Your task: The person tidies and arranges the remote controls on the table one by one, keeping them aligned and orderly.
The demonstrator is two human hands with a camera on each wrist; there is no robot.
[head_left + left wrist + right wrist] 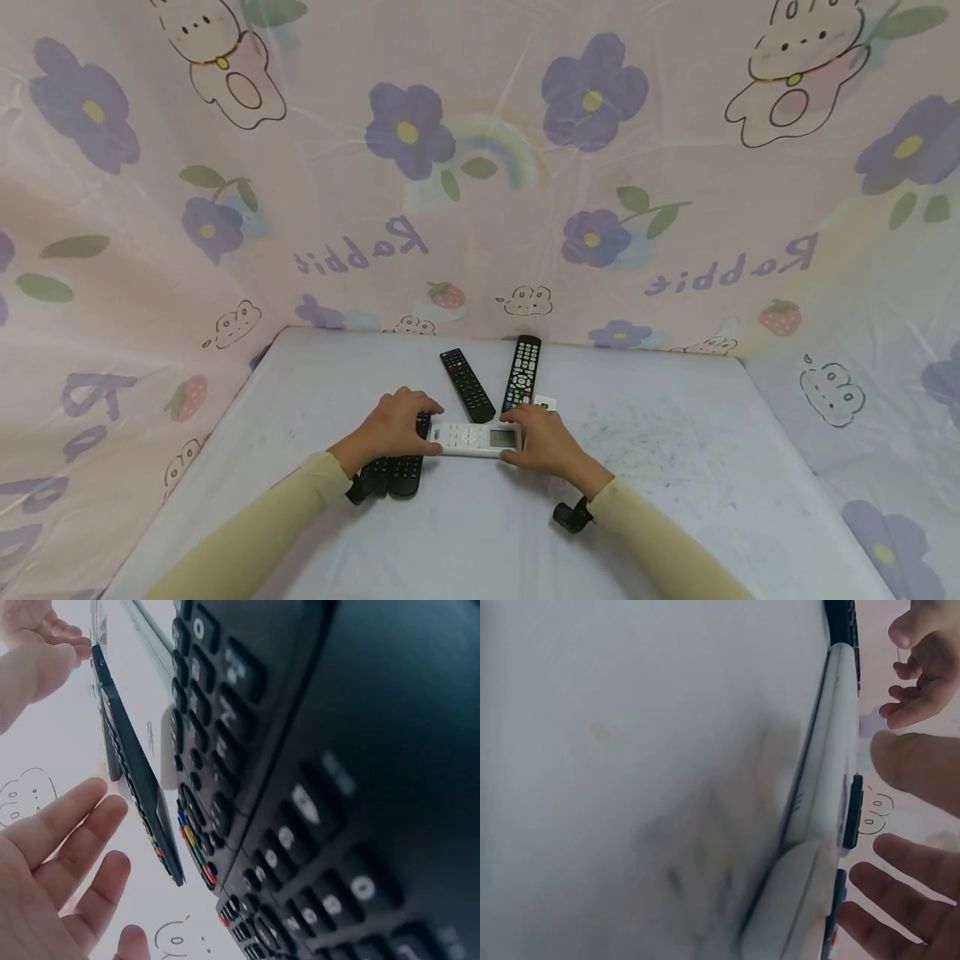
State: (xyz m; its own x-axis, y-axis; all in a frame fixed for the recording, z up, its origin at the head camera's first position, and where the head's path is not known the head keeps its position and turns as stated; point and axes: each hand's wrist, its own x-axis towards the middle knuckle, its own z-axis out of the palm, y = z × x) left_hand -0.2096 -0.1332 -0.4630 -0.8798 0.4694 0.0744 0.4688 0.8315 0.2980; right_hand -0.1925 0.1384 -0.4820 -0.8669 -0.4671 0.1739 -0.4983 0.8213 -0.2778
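A white air conditioner remote point(465, 437) with a small grey screen lies crosswise on the table in the head view. My left hand point(393, 425) is over its left end and my right hand point(547, 442) over its right end. Both hands have thumb and fingers spread apart; in the wrist views, nothing shows between the left fingers point(82, 855) or the right fingers point(907, 892). Two black remotes point(407, 477) lie side by side partly under the left hand. A white object point(546, 403) shows past the right hand, mostly hidden by it.
Behind the white remote, a black remote point(467, 385) lies slanted, with a longer black remote point(523, 371) to its right. The white table point(660, 450) has faint dark smudges on its right side. A patterned curtain point(480, 208) encloses the back and sides.
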